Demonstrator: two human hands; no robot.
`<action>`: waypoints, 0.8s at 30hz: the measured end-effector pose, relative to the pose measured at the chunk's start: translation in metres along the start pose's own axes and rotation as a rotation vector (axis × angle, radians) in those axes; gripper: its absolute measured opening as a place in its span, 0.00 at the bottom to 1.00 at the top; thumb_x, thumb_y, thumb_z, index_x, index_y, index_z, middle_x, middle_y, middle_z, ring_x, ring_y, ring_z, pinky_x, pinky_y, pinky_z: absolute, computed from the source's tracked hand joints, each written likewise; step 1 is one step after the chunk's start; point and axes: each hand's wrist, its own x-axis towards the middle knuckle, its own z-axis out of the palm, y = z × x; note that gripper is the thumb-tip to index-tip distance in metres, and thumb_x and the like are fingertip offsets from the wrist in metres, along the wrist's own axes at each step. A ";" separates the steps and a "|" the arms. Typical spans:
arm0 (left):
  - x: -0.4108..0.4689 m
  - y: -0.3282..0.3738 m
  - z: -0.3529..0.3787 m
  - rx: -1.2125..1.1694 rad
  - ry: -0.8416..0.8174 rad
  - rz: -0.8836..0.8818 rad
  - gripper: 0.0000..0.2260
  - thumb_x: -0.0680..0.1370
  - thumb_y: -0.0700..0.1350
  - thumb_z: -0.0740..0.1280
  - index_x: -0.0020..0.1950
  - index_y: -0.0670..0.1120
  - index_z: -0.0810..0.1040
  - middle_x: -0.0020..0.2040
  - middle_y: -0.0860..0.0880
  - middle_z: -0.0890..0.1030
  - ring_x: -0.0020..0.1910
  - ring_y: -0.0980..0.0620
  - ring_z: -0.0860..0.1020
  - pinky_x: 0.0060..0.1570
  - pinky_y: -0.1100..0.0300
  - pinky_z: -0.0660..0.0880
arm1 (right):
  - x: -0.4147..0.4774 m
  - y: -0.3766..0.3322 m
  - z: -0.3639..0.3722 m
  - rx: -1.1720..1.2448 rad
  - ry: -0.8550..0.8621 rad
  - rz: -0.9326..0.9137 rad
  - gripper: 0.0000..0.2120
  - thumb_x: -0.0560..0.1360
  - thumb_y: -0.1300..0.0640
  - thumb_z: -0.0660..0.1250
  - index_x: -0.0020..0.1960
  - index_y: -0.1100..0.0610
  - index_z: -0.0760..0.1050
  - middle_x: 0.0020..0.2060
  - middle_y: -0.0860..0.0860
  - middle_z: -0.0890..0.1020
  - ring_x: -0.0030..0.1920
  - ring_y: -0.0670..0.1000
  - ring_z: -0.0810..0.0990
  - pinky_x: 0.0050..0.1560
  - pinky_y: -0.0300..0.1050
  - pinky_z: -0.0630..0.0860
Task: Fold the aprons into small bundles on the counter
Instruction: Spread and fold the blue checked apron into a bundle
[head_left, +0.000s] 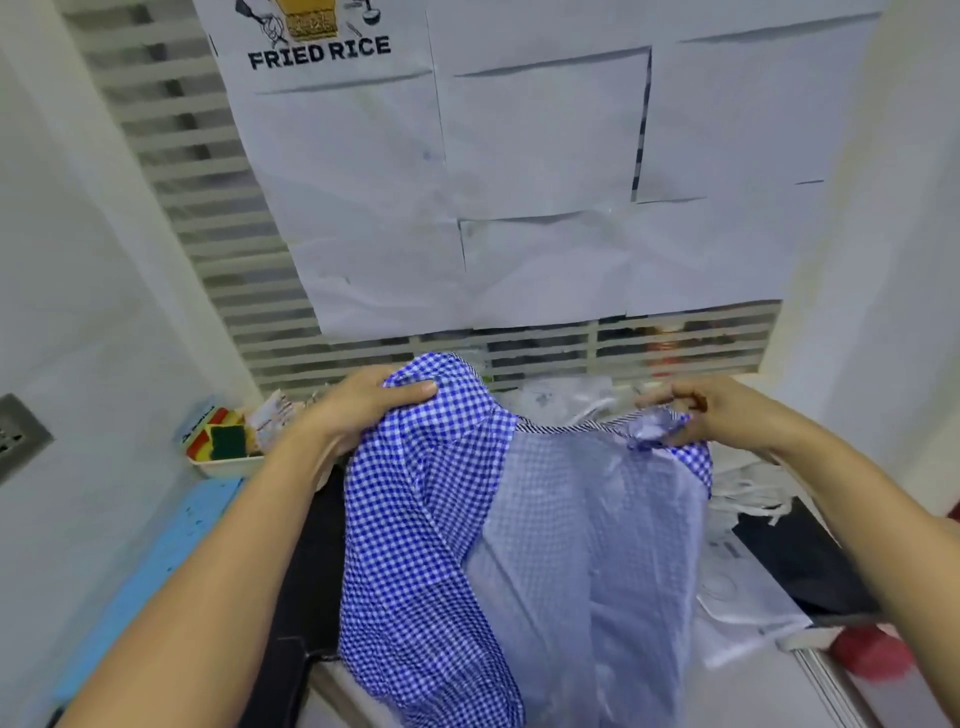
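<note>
A blue-and-white checked apron (441, 519) hangs in front of me, its pale reverse side facing me on the right half. My left hand (363, 410) grips a bunched upper corner of the apron at the left. At the right, my right hand (711, 410) pinches the other upper corner, which is blurred. The cloth drapes down over the counter (753, 696) and hides most of it. A white apron (737, 587) with strings lies crumpled on the counter behind and to the right.
A small white dish (228, 462) with sponges sits at the left by the wall. A blue board (156, 571) runs along the left. Dark cloth (800, 561) lies at the right, a red thing (872, 654) below it. White paper sheets (519, 182) cover the louvred window behind.
</note>
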 end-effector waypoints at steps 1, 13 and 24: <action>0.002 -0.001 0.002 0.013 -0.014 -0.020 0.17 0.69 0.47 0.71 0.54 0.40 0.80 0.50 0.41 0.84 0.49 0.43 0.83 0.53 0.50 0.79 | -0.004 0.009 0.001 -0.040 -0.078 0.044 0.17 0.68 0.74 0.71 0.50 0.55 0.81 0.33 0.39 0.78 0.29 0.32 0.73 0.33 0.26 0.67; 0.016 -0.002 0.043 -0.006 -0.461 -0.028 0.08 0.68 0.41 0.72 0.46 0.46 0.84 0.45 0.46 0.85 0.43 0.50 0.83 0.41 0.60 0.79 | -0.025 0.093 0.080 -0.139 -0.560 0.300 0.25 0.64 0.35 0.74 0.52 0.51 0.77 0.50 0.45 0.83 0.47 0.38 0.76 0.50 0.34 0.71; 0.021 0.007 0.032 0.050 -0.654 -0.056 0.23 0.59 0.50 0.82 0.49 0.42 0.84 0.50 0.43 0.84 0.47 0.48 0.83 0.46 0.58 0.79 | 0.022 0.064 0.137 0.201 -0.288 0.031 0.18 0.76 0.56 0.69 0.65 0.54 0.73 0.58 0.51 0.80 0.51 0.48 0.79 0.49 0.43 0.77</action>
